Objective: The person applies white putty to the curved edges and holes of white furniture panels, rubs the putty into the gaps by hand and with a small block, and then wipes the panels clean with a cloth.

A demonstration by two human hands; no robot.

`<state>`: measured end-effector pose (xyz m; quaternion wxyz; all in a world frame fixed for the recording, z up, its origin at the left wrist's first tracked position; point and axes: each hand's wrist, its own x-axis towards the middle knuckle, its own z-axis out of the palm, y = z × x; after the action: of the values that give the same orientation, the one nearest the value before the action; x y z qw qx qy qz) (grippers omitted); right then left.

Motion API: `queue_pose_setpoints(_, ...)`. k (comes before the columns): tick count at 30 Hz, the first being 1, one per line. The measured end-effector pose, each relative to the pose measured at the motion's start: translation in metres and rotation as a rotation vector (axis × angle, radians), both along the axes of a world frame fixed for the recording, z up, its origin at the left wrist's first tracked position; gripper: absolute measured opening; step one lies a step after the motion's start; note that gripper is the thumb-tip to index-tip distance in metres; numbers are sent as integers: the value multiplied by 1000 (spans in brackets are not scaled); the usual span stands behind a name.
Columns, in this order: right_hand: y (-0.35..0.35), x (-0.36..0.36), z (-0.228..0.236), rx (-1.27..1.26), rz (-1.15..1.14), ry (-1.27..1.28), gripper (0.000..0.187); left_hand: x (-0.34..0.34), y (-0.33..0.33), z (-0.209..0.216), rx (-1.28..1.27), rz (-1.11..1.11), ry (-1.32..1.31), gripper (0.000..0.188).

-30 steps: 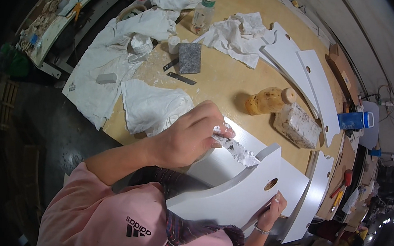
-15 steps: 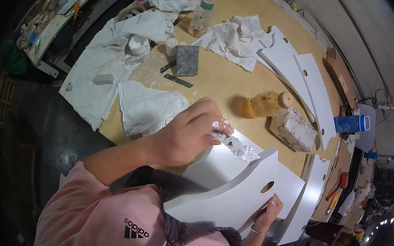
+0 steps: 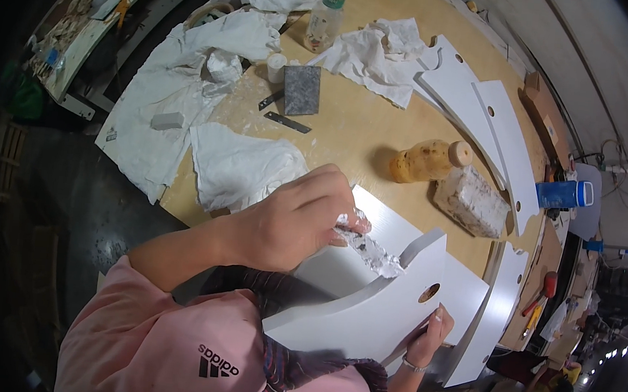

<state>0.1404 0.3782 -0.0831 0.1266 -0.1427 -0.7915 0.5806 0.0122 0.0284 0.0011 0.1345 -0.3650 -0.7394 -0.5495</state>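
My left hand is closed in a pinch on a flat scraper caked with white putty. The scraper's tip touches the curved edge of a white board, near the notch by its raised end. This board is tilted against my body and has an oval hole. At its right-hand edge, my right hand grips the board, with some fingers hidden behind it. Beneath lies another flat white panel. White smears show on my left fingers.
Beyond my hands on the wooden table are a yellowish bottle, a white-crusted block, a grey sanding block, thin blades and white cloths. More white boards lie at the right, near a blue bottle.
The scraper's tip has slid a little left and nearer to me along the board's curved edge. My right hand keeps its hold. The view has shifted slightly.
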Motion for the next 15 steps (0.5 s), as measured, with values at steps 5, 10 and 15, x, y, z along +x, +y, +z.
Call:
queue_pose_setpoints(5,0,2,-8,48,-95,63,35,1,-1,-1,16,-1,3,27)
queue_pose_setpoints(10,3,1,1,50,10,-20,34,5,-8,0,17,-173,-70,27)
queue_pose_setpoints(15,-2,-1,1,10,-41,-21,35,6,-11,3,-4,-179,-78,24)
